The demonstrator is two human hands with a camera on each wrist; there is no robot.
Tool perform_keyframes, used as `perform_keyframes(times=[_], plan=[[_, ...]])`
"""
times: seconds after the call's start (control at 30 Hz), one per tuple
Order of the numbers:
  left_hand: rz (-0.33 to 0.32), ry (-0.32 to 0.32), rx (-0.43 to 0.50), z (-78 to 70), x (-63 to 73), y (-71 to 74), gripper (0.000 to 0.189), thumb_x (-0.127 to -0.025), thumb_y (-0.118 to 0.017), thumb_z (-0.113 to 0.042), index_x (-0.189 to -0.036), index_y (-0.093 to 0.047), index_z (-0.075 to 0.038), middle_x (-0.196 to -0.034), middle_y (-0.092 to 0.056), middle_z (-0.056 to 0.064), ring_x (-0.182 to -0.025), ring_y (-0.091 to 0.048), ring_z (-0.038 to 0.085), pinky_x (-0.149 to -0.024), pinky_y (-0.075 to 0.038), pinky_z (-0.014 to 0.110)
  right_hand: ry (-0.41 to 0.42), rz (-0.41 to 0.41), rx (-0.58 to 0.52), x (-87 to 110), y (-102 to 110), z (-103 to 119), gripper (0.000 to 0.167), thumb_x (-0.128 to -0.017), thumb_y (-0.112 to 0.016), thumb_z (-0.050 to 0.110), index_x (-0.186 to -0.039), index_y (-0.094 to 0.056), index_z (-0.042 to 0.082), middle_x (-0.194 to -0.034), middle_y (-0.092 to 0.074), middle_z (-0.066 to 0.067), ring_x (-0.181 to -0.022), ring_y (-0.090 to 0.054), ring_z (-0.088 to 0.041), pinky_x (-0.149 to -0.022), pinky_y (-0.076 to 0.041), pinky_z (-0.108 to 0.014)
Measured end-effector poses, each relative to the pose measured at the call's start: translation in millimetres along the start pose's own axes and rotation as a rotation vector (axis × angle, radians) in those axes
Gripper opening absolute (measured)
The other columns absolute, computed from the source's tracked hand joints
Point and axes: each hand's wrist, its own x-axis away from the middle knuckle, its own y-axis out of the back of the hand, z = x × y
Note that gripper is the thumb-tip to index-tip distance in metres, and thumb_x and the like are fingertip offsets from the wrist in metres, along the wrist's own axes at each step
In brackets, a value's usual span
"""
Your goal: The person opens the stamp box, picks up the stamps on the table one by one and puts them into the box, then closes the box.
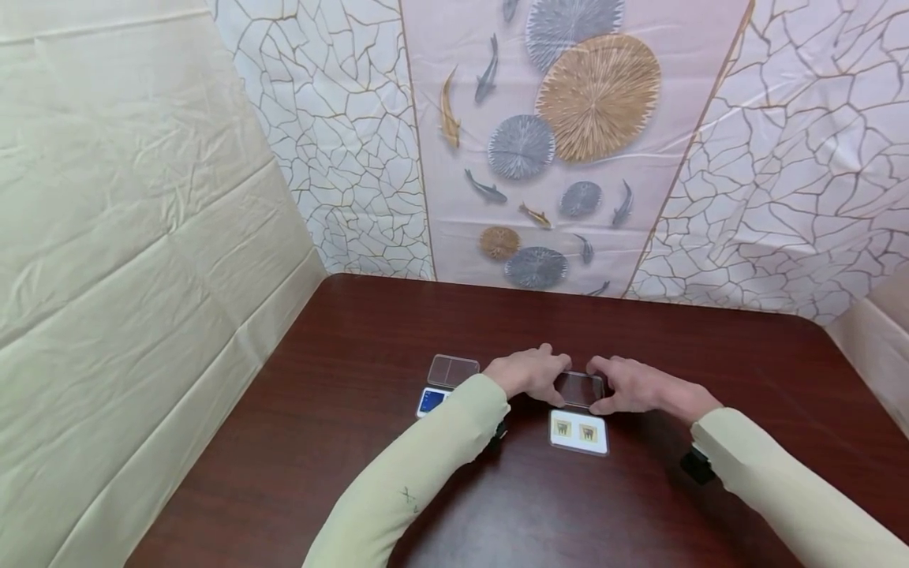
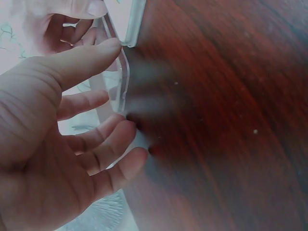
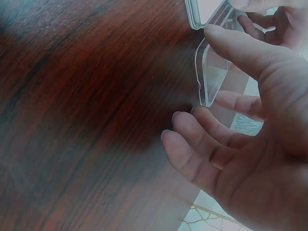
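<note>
A clear plastic lid lies low over the table between my two hands. My left hand holds its left end, thumb at the near edge and index finger at the far side. At the right end, my right hand holds the lid in the same way. In both wrist views, the other fingers hang loosely curved beside the lid's side wall. Just nearer to me lies a flat clear case with a white insert bearing two small pictures; its corner almost meets the lid.
To the left lie another clear lid and a case with a blue-and-white insert, partly hidden by my left sleeve. The dark wooden table ends at a patterned cloth wall behind and a plain cloth on the left.
</note>
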Motion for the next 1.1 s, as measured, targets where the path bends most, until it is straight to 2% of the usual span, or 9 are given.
perform_keyframes(times=[0.27,0.63,0.9,1.1], plan=[[-0.004,-0.003,0.007,2.9,-3.9,-3.3,0.058,-0.085,-0.071,-0.051,-0.135,-0.05,-0.031,-0.127,-0.048,-0.001,-0.106,-0.053,0.014,-0.084,-0.047,0.03,0.007,-0.005,-0.017,-1.6,-2,-3,0.06,-0.078,-0.08,0.041,-0.121,-0.053,0.008,-0.097,-0.058,-0.007,-0.084,-0.053,-0.018,-0.071,-0.046,-0.034],[-0.019,-0.036,0.006,7.5,-9.7,-7.8,0.05,-0.085,-0.071,-0.05,-0.128,-0.054,-0.031,-0.118,-0.049,-0.003,-0.098,-0.052,0.011,-0.081,-0.046,0.028,0.033,-0.024,-0.025,-3.1,-2,-4,0.056,-0.077,-0.08,0.04,-0.113,-0.053,0.006,-0.091,-0.056,-0.007,-0.078,-0.051,-0.016,-0.068,-0.043,-0.03],[-0.018,-0.081,-0.007,8.9,-13.9,-6.2,0.046,-0.085,-0.071,-0.049,-0.122,-0.053,-0.029,-0.118,-0.046,-0.004,-0.104,-0.047,0.012,-0.082,-0.045,0.027,0.026,-0.019,0.004,-1.2,-1,-1,0.058,-0.078,-0.079,0.042,-0.114,-0.054,0.005,-0.092,-0.055,-0.006,-0.079,-0.051,-0.016,-0.068,-0.044,-0.031],[-0.006,-0.095,-0.021,9.9,-13.9,-4.0,0.046,-0.085,-0.07,-0.048,-0.123,-0.054,-0.027,-0.116,-0.047,-0.005,-0.103,-0.05,0.01,-0.085,-0.044,0.025,0.031,-0.018,0.005,-1.5,0,1,0.057,-0.077,-0.079,0.042,-0.114,-0.055,0.005,-0.092,-0.055,-0.006,-0.079,-0.05,-0.016,-0.068,-0.044,-0.03]])
